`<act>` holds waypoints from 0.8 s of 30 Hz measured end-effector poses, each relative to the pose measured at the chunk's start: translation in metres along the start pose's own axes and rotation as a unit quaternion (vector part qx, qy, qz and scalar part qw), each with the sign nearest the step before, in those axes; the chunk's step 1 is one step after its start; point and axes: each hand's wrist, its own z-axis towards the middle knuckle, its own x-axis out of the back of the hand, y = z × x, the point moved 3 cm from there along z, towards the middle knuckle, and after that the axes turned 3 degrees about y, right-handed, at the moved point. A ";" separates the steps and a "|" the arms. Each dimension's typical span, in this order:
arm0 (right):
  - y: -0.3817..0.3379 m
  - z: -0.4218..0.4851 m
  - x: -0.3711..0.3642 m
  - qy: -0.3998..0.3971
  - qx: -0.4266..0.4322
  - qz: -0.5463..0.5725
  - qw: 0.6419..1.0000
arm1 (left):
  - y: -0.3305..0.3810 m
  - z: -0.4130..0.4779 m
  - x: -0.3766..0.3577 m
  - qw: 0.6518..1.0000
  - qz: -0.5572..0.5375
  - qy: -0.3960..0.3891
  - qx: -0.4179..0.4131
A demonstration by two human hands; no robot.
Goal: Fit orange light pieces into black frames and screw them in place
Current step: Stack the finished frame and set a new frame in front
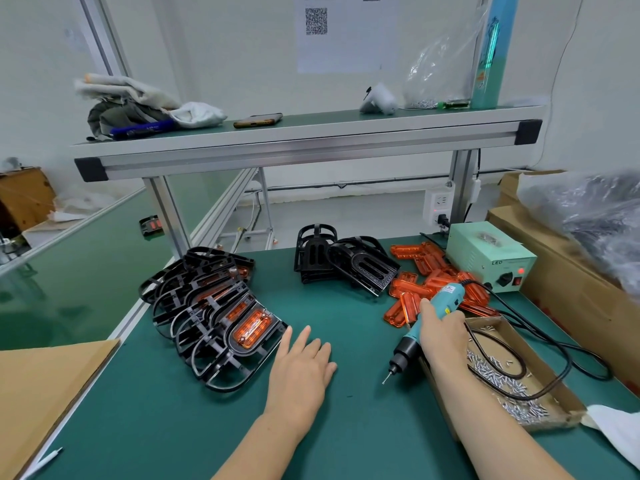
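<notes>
Roughly midway, judging by the piles. Places run from the power box (490,263).
- Far left: finished stack (214,313), several fitted.
- Just left: empty black frames (346,261).
- Beside: orange light pieces (426,278).
- Nearer: screw tray (554,407).
- Left hand (301,365): flat, empty.
- Right hand (440,334): grips screwdriver (408,344).

The tabletop (346,427) is showing a smooth, nearly matt green mat, and left of the screwdriver (446,299), whose teal plastic body is shining softly, the black frames (194,306) are gleaming as glossy moulded plastic. Behind the screwdriver the orange light pieces (433,282) are glinting as translucent, ribbed plastic, while just right of it a matt brown cardboard tray (485,322) is holding bright metal screws (491,374).
</notes>
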 end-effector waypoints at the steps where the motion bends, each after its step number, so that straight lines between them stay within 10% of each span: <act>1: 0.000 0.000 0.000 0.000 0.000 0.002 1.000 | 0.000 0.000 0.000 1.000 0.001 0.001 0.000; 24: -0.001 -0.001 0.000 -0.002 0.002 0.004 1.000 | -0.006 -0.004 -0.014 0.990 -0.131 0.041 0.017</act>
